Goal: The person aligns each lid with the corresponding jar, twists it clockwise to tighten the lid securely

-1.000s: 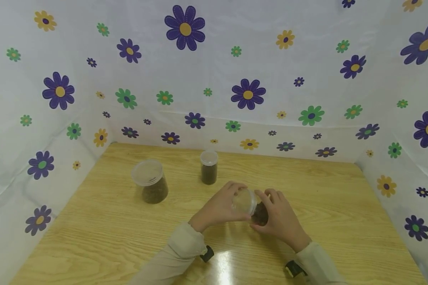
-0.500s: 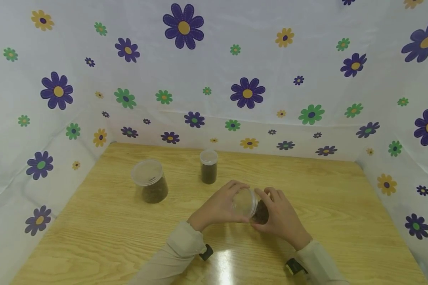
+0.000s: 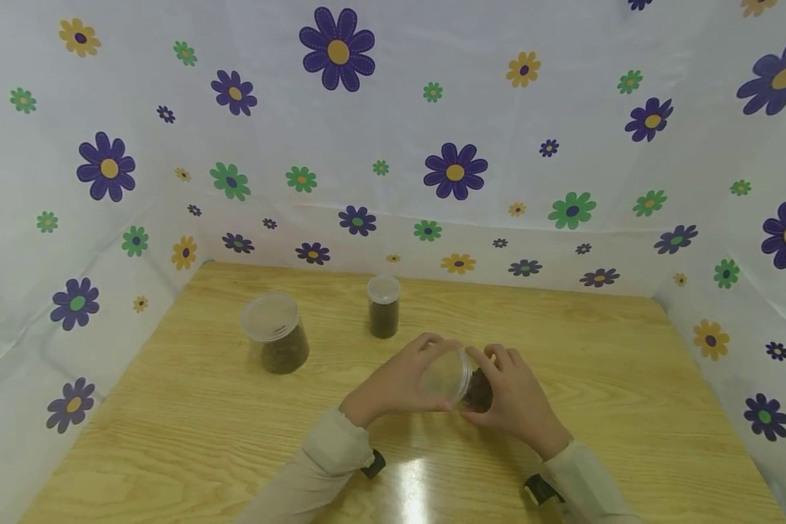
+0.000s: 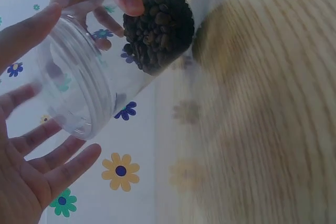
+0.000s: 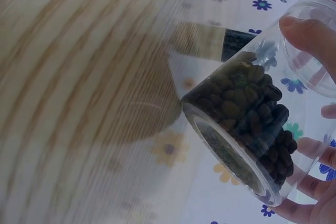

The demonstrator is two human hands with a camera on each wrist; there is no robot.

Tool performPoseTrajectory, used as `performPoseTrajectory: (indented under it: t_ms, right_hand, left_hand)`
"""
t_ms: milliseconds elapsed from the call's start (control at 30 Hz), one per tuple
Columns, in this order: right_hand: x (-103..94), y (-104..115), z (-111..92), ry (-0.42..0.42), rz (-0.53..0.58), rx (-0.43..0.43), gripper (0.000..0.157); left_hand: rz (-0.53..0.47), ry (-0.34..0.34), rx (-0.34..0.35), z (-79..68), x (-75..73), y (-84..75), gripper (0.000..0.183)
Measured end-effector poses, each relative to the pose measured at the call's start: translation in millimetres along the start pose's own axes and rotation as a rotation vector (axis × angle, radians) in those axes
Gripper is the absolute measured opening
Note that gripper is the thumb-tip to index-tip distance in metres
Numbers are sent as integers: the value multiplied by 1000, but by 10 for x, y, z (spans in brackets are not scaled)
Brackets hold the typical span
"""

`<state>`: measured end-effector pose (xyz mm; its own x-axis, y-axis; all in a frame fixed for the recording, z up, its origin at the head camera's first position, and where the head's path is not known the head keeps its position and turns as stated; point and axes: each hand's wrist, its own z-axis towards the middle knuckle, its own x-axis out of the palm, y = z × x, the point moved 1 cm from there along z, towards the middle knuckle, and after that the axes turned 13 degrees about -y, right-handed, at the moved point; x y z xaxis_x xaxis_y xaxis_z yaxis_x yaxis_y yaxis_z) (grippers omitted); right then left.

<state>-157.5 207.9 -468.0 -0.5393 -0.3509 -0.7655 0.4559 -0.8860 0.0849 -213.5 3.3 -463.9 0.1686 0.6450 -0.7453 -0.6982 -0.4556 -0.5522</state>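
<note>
A clear plastic jar of dark brown beans leans to the left, its bottom edge touching the table in the right wrist view. My right hand grips the jar's lower body, thumb and fingers on opposite sides. At the tilted upper end is a clear ribbed lid. Around it my left hand is spread, with thumb near the upper rim and fairly straight fingers below. Whether the left fingertips touch the lid, I cannot tell.
A wide lidded jar with dark contents stands upright at the left on the wooden table. Farther back is a slim lidded jar, also with dark contents. White flower-print cloth hangs behind and at both sides.
My left hand has shifted slightly left and its fingers have loosened around the lid end. The right hand and the tilted jar have stayed nearly still.
</note>
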Motion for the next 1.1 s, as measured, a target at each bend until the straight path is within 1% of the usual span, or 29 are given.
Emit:
performPoseTrajectory:
  t_ms: [133,233,300,367,433,500,567,600,667,767,900,1100]
  right_hand:
    - [3,2,-3,5,3,12,97]
    - [2,3,-4,8,1,19,97]
    - [1,3,-5,8,1,25,97]
    - [0,5,-8,7,0,29,97]
    - [1,7,-10,7,0,33,97]
    - [3,9,-12,5,0,34,97]
    - [7,11,-13,3,3,35,97]
    - [10,12,-14,2,4,34,97]
    - [16,14,-17,1,12,31,97]
    - [25,18,-24,-2,17,23,97]
    - [31,21,-26,-4,15,18,97]
    - [21,31,-16,3,5,19,96]
  left_hand:
    - [18,-19,82,-13,-8,8,82]
    - [53,-39,146,-10,-22,11,80]
    - [63,-44,153,-5,-28,9,80]
    - [61,-42,109,-1,-21,11,79]
    - [21,-35,23,-2,-10,10,77]
    - [-66,-28,-88,-3,6,7,75]
    - [-154,-20,-179,-5,18,-8,71]
    - [-201,-15,-217,-5,22,-18,69]
    - [-264,-4,-267,-2,29,-41,67]
    - [-280,5,-307,3,23,-74,64]
    - [-254,2,-333,18,5,-100,63]
    - [-219,-9,-335,27,3,-108,64]
